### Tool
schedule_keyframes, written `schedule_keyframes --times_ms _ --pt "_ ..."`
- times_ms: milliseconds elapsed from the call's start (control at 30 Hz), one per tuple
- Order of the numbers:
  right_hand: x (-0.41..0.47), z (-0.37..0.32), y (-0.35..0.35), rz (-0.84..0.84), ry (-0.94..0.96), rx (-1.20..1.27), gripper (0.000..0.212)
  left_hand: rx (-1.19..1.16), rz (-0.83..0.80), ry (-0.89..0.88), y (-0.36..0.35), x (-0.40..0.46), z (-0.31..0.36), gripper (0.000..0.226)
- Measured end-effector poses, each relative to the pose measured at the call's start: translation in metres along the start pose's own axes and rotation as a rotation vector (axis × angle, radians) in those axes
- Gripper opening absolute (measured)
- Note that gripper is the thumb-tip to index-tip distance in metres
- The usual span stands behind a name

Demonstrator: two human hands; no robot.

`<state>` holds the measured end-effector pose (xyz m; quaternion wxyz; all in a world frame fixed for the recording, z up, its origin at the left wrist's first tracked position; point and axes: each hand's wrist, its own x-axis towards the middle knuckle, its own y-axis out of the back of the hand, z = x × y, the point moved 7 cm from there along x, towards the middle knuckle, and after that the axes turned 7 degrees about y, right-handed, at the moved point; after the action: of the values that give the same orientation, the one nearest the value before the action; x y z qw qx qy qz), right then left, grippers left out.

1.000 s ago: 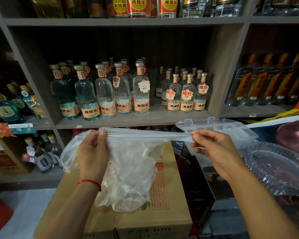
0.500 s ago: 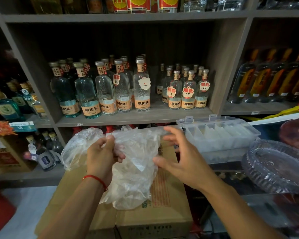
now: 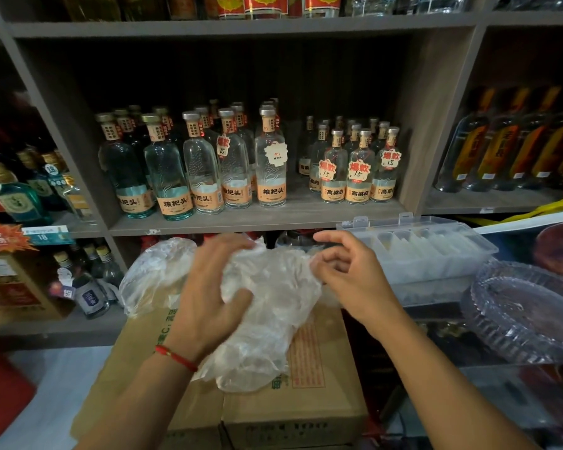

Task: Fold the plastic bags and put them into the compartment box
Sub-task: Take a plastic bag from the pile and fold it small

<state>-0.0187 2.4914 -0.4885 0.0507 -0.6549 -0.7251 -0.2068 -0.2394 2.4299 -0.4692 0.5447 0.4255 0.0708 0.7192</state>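
Above a cardboard box (image 3: 306, 394), both hands now bunch the plastic bag (image 3: 273, 306), no longer stretched: left hand (image 3: 208, 300) grips it, right hand (image 3: 348, 274) pinches its edge beside the compartment box (image 3: 436, 254).

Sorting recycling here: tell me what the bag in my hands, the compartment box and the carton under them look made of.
Bag: thin clear plastic film, crinkled and see-through.
Compartment box: rigid translucent plastic, moulded dividers and latches.
Carton: brown cardboard, matte, printed, with a seam.
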Motion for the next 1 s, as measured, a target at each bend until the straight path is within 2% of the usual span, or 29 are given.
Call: schedule_keyframes --times_ms 67,100,233,333,467,567,700,1000 --pt "0.001 0.0 0.005 0.005 -0.022 0.062 0.034 0.11 -0.149 -0.126 -0.018 -0.006 0.012 0.059" --pt "0.002 -0.001 0.008 0.007 -0.026 0.089 0.032 0.127 -0.157 -0.141 -0.023 -0.007 0.014 0.054" --pt "-0.001 -0.004 0.01 -0.015 -0.017 0.134 0.022 0.008 0.047 -0.063 -0.018 -0.007 0.016 0.016" --pt "-0.005 -0.008 0.013 -0.024 0.022 0.12 0.016 -0.054 0.155 0.069 -0.011 -0.005 0.006 0.002" --pt "-0.013 -0.019 0.023 -0.077 0.143 -0.014 0.015 -0.073 0.172 0.124 -0.008 -0.003 0.003 0.003" --pt "-0.021 -0.027 0.021 -0.136 0.211 -0.03 0.028 -0.076 0.169 0.143 -0.008 -0.004 0.002 0.003" --pt "-0.025 -0.035 0.013 -0.124 0.32 -0.177 0.042 -0.076 0.164 0.148 -0.011 -0.004 0.003 0.001" --pt "-0.019 -0.029 -0.007 -0.098 0.367 -0.363 0.025 -0.062 0.139 0.103 -0.013 -0.004 0.01 0.002"
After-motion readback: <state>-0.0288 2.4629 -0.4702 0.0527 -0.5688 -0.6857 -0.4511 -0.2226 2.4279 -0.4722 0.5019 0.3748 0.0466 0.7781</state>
